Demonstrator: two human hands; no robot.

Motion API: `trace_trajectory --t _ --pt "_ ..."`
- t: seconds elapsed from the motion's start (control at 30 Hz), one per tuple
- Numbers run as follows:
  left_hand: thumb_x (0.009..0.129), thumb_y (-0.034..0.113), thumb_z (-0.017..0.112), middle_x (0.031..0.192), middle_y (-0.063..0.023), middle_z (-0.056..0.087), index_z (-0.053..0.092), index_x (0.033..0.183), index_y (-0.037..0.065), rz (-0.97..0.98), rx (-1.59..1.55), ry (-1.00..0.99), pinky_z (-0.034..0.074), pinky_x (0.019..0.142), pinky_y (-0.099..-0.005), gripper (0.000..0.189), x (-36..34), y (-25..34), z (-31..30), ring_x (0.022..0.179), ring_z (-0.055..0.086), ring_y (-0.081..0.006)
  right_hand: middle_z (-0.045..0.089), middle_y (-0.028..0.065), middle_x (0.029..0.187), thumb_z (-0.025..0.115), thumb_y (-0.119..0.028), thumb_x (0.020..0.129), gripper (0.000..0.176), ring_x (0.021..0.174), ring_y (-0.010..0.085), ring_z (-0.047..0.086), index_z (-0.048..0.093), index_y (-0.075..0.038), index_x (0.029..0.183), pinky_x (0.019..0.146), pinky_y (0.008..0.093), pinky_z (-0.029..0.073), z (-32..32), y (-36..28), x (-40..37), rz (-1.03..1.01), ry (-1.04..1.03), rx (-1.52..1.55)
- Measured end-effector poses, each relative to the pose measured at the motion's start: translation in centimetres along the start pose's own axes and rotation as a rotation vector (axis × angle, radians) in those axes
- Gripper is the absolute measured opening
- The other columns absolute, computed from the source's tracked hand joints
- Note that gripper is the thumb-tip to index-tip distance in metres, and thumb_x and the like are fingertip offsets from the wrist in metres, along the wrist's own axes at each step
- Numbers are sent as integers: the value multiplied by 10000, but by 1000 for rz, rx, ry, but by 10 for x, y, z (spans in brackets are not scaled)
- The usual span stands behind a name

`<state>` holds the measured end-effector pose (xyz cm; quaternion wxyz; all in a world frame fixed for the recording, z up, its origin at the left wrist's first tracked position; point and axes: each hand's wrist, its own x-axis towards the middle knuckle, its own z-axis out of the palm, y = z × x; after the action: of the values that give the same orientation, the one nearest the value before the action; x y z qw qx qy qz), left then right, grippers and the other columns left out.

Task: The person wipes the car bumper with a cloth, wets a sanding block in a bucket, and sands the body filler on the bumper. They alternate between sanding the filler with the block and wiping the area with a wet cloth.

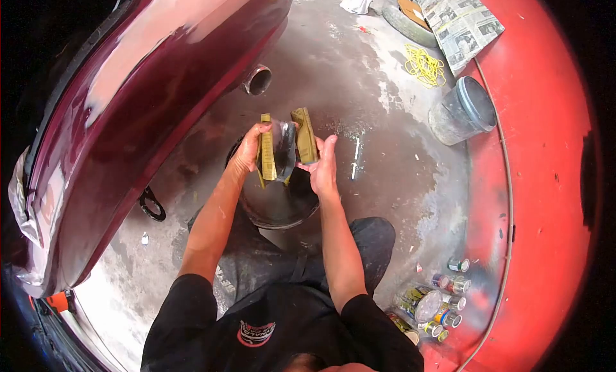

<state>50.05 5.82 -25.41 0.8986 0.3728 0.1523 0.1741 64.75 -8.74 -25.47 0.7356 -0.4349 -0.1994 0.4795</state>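
My left hand (249,147) pinches a strip of yellow-backed sandpaper (268,155) with dark print, thumb on its near face. A second strip of yellow sandpaper (304,136) stands tilted at my right hand (325,170), whose fingers curl behind and under it while the thumb points up, away from it. Between the two strips is a dark, shiny, wet-looking flat piece (285,147); I cannot tell if it is a block or the paper's grit side. Both hands are over a round black bucket (274,226), its far side partly hidden by them.
A maroon car bumper area (192,70) with pink filler patches rises at left, close to my left arm. Right are a grey bucket (457,115), yellow cord (424,65), newspaper (459,25) and a hose (508,179) along a red panel (545,147). Several cans (443,301) stand lower right.
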Motion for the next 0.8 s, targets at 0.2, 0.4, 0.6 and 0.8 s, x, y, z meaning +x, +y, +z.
trace_trajectory --t 0.2,0.4,0.6,0.8 --pt "1041 533 548 1206 -119 727 647 1321 51 -15 104 117 584 960 -418 566 0 3 27 1069 705 -229 726 118 1044 563 -221 1096 255 823 172 723 618 4 1203 772 342 611 -4 -3 5 -44 193 -265" --pt "1060 671 444 1252 -100 691 573 1400 74 -30 183 312 566 987 -420 699 12 -9 20 1088 693 -225 713 146 1173 726 -202 1005 388 948 162 691 517 -16 1274 806 335 596 0 20 -3 -365 96 -598" --pt "1075 635 436 1474 -123 578 493 1518 65 -108 144 263 479 1108 -433 725 10 -11 22 1302 589 -240 697 84 1187 769 -24 909 442 1075 172 666 576 -26 1306 976 359 540 -10 35 5 -149 60 -203" --pt "1089 550 349 1349 -219 669 513 1500 35 -91 -209 -89 520 1072 -480 680 1 6 1 1182 681 -331 681 138 1286 712 -46 948 479 1145 278 690 538 -3 1393 1011 473 564 -43 -27 2 25 1 214"
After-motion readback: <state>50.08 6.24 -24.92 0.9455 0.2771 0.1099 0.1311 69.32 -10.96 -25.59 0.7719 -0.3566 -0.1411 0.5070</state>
